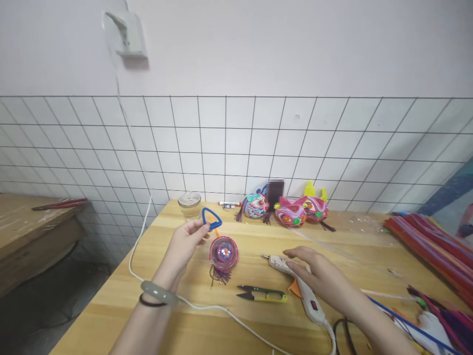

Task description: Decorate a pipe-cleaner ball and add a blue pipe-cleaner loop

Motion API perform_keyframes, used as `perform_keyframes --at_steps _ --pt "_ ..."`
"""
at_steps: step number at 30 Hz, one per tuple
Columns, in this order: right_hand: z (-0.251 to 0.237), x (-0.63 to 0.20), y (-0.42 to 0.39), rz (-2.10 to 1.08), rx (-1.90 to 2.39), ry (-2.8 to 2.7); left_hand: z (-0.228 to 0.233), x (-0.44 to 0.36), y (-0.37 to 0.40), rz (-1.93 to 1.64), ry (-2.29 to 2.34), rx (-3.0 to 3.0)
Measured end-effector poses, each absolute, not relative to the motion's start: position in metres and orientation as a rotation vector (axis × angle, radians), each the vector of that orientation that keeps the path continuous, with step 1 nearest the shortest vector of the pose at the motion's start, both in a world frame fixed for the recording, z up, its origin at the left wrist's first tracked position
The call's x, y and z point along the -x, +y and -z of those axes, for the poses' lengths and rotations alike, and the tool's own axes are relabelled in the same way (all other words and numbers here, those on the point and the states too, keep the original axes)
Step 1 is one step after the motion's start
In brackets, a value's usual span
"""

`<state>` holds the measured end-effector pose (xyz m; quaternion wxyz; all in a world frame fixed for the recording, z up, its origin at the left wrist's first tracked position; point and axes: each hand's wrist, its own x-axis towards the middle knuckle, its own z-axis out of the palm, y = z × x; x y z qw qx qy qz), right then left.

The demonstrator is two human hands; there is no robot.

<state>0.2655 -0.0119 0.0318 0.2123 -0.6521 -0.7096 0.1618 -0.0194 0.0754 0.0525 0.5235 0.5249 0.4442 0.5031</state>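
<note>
My left hand [189, 239] pinches a blue triangle [211, 219] that looks bent from a pipe cleaner. Just below it on the wooden table lies a round pink-and-purple craft piece [223, 253] with a dark tassel; an orange strip rises from its top, behind the triangle. Over a white hot glue gun [312, 301] is my right hand [308, 268], its fingers stretched and apart; whether they touch the gun I cannot tell. The gun's metal nozzle points left, and its orange trigger shows. Yellow-and-green thread snips [262, 294] lie between the two hands.
Several colourful tasselled craft heads [291, 212] stand along the tiled wall. A glass jar [189, 204] and a marker [229, 204] are at the back left. Bundled pipe cleaners [432, 246] fill the right side. The gun's white cord [229, 310] crosses the table front.
</note>
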Motion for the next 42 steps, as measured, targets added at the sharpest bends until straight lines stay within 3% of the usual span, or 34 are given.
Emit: perform_keyframes --at_steps 12,19,42 --pt "-0.004 -0.155 0.05 -0.776 1.673 -1.737 -0.015 0.017 0.09 -1.244 1.039 -1.141" --pt "0.002 -0.138 0.064 -0.85 1.501 -1.824 0.008 0.008 0.091 -1.174 1.041 -1.077" --pt "0.006 -0.146 0.03 -0.594 1.527 -1.808 0.021 0.002 0.1 -1.086 1.143 -1.49"
